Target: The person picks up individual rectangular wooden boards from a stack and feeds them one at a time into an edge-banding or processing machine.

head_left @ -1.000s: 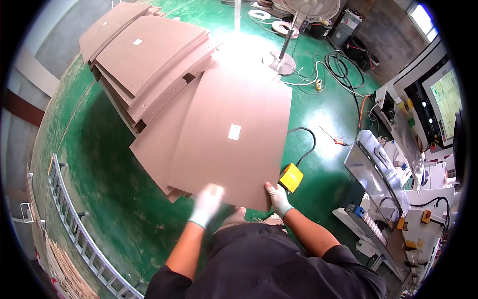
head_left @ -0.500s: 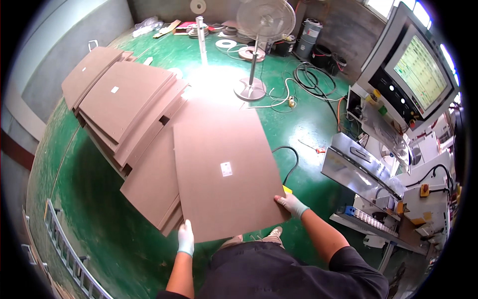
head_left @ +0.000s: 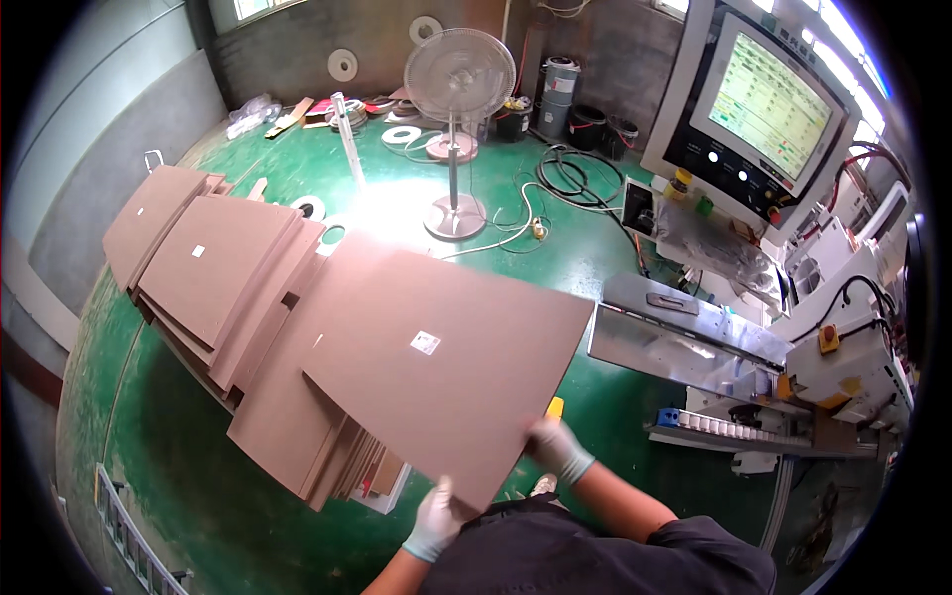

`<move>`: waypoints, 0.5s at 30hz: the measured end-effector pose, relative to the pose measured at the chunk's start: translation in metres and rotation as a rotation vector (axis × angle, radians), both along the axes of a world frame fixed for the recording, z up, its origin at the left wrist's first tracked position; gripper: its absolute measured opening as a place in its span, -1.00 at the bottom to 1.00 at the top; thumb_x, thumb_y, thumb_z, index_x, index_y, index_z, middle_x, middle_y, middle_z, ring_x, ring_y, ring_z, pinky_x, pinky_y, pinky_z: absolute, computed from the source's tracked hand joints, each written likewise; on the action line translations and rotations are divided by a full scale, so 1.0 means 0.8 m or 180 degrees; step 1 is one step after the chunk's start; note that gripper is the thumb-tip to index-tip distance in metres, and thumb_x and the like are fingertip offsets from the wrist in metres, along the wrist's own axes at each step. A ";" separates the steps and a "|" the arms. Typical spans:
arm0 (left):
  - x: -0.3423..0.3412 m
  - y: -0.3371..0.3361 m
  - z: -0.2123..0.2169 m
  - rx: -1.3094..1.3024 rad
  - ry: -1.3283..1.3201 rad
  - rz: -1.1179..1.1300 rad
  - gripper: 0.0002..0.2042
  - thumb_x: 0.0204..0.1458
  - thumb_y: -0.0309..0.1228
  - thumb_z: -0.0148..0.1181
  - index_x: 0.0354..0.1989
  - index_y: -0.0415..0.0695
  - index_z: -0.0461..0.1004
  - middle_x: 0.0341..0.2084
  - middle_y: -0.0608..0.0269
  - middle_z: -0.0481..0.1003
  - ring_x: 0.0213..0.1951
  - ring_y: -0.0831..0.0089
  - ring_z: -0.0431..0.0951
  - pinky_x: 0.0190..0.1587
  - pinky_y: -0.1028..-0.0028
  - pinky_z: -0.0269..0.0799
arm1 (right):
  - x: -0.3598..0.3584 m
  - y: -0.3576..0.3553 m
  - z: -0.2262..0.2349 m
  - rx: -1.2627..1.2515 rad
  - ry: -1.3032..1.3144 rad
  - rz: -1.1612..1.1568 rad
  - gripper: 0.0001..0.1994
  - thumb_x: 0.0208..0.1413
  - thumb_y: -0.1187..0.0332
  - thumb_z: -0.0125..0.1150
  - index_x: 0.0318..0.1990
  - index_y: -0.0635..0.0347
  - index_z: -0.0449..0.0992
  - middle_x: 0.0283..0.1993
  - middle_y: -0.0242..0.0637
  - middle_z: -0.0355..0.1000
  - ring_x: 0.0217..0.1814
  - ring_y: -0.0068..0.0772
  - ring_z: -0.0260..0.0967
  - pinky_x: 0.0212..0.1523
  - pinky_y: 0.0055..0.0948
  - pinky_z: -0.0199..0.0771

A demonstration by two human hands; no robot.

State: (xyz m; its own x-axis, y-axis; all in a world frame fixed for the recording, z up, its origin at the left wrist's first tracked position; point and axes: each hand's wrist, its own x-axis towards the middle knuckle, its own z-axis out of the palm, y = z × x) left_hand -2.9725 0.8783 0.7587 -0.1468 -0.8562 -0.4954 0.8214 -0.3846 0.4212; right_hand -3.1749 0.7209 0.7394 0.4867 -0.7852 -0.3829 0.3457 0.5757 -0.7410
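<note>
A large flat brown panel with a small white label spans the space in front of me, tilted and turned so one corner points right. At its near left edge, my left hand, in a pale glove with coloured fingertips, grips the border, thumb on top. My right hand, gloved too and a little blurred, is closed on the right edge. The panel's left part overlaps a stack of similar brown panels; whether it touches them I cannot tell. Further stacks stand beyond, with white labels on top.
To the right stands a machine with a lit screen, a metal guide plate and a roller rail. A pedestal fan is ahead, near coiled hoses and buckets. A ladder lies at lower left.
The panel has turned clockwise, its far end swinging right toward the machine. Both hands still hold it; the left has moved right, the right slightly left and lower. The view has shifted right.
</note>
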 end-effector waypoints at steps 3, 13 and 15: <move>-0.008 -0.023 -0.024 -0.0064 -0.0029 -0.0753 -0.39 0.40 0.06 -0.15 0.39 -0.17 0.20 0.25 0.05 0.40 0.24 0.12 0.44 0.30 0.01 0.37 | 0.008 0.045 0.030 -0.0019 0.0397 0.0056 -0.54 0.21 0.31 0.26 0.21 0.30 0.41 0.12 -0.21 0.51 0.13 -0.31 0.47 0.20 -0.24 0.45; 0.203 -0.149 -0.183 0.0407 -0.0270 0.1250 -0.40 0.36 0.06 -0.08 0.38 -0.14 0.28 0.32 0.11 0.36 0.31 0.06 0.35 0.37 -0.06 0.25 | -0.094 0.086 0.036 0.0355 0.1089 -0.0898 -0.53 0.19 0.39 0.23 0.23 0.39 0.38 0.12 -0.16 0.48 0.10 -0.30 0.46 0.15 -0.26 0.48; 0.257 -0.157 -0.207 0.0498 -0.0185 0.1277 -0.40 0.35 0.07 -0.06 0.38 -0.13 0.29 0.33 0.12 0.35 0.33 0.05 0.34 0.38 -0.08 0.23 | -0.105 0.094 0.028 0.0322 0.1088 -0.1027 -0.53 0.20 0.40 0.23 0.24 0.38 0.38 0.13 -0.16 0.48 0.11 -0.29 0.46 0.15 -0.26 0.48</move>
